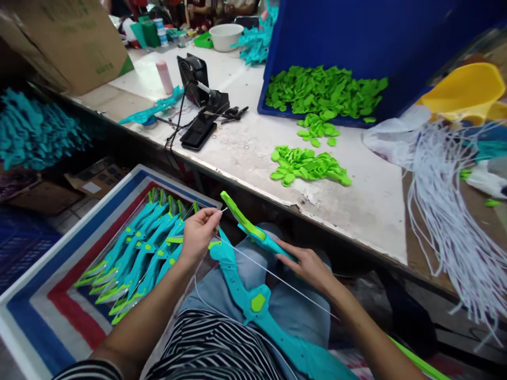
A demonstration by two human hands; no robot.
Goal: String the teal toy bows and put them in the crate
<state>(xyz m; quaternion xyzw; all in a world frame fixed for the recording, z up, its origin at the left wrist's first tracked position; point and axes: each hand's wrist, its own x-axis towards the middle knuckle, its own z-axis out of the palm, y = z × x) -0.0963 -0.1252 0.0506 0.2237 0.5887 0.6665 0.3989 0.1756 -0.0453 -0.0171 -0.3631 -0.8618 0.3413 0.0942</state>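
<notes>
White string end [225, 209] pinched in left hand [201, 230], fingertips together; right hand [311, 264], fingers clamped on green-tipped teal part [253, 230]; larger teal bow [233, 279] across lap [297, 303].

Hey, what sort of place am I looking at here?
Probably an assembly workshop: there's a blue bin of loose green pieces, a bundle of white cords, and a tray of matching turquoise-and-green items.

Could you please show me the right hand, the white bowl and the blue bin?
Right hand [309, 266], head view: back of the hand.
White bowl [226, 41], head view: outer wall.
Blue bin [336, 37], head view: inner wall.
</notes>
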